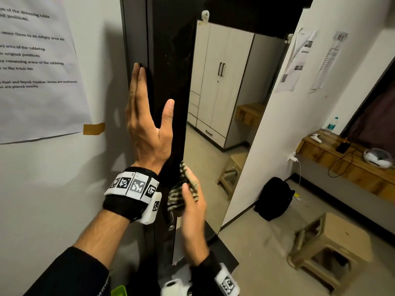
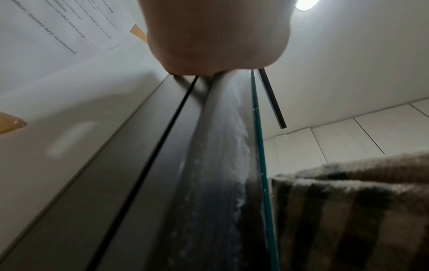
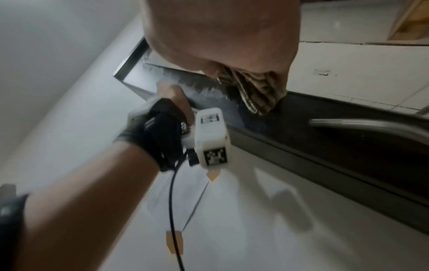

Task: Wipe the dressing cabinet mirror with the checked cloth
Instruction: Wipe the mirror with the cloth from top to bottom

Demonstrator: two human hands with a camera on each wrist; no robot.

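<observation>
The tall dark dressing cabinet [image 1: 171, 50] carries a long mirror [image 1: 224, 92] on its front. My left hand [image 1: 147, 120] lies against the cabinet's left edge with straight fingers, thumb spread onto the dark front; its palm [image 2: 216, 36] fills the top of the left wrist view. Lower down, my right hand [image 1: 192, 210] grips the bunched checked cloth [image 1: 181, 182] against the mirror's lower left edge. The cloth [image 3: 255, 91] hangs from under my right palm [image 3: 220, 33]. A dusty smear runs beside the glass edge [image 2: 260, 146], with the cloth [image 2: 348, 210] to its right.
A printed sheet [image 1: 38, 60] is taped to the wall at the left. To the right stand a plastic stool [image 1: 329, 248], a black backpack [image 1: 273, 197] and a wooden wall shelf [image 1: 342, 159] with cables. A metal handle [image 3: 359, 124] sits on the cabinet below the cloth.
</observation>
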